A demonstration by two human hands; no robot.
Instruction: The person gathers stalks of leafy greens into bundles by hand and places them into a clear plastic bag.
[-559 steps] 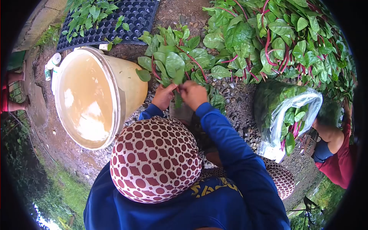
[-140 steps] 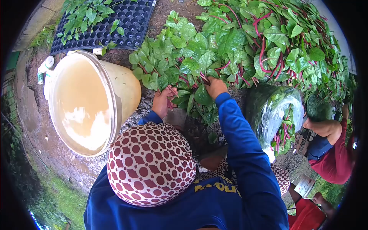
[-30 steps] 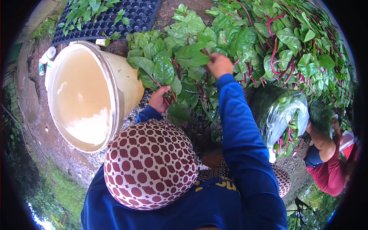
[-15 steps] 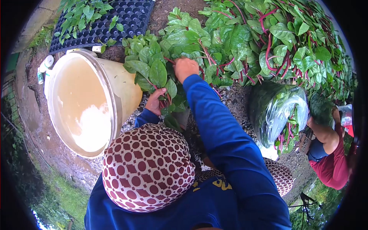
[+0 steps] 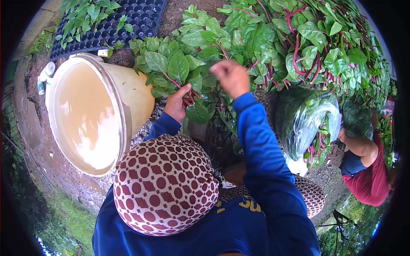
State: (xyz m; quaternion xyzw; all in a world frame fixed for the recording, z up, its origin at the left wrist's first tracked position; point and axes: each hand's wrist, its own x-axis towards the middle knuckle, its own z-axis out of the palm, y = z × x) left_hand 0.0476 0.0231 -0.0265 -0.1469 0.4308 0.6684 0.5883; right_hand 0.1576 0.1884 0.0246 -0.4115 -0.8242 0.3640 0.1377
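In the head view my left hand (image 5: pixel 176 103) is closed around the red stems of a bunch of Malabar spinach (image 5: pixel 177 69), its broad green leaves fanning out above the thumb. To the right of that bunch is my right hand (image 5: pixel 234 79), lifted in front of the big pile of Malabar spinach (image 5: pixel 260 40). Motion smears its fingers, so I cannot tell whether anything is between them. The pile's leafy red stems spread from beside my left hand to the far right.
A large tub of cloudy water (image 5: pixel 121 91) stands at left. Behind it lies a black seedling tray (image 5: pixel 141 19). To the right is a clear plastic bag (image 5: pixel 294 123) holding greens, with another person's arm (image 5: pixel 361 143) beside it. My patterned knee (image 5: pixel 164 187) is in front.
My right hand has moved away from the pile, to the right and slightly toward me. My left hand, with the bunch, has shifted slightly right and toward me.
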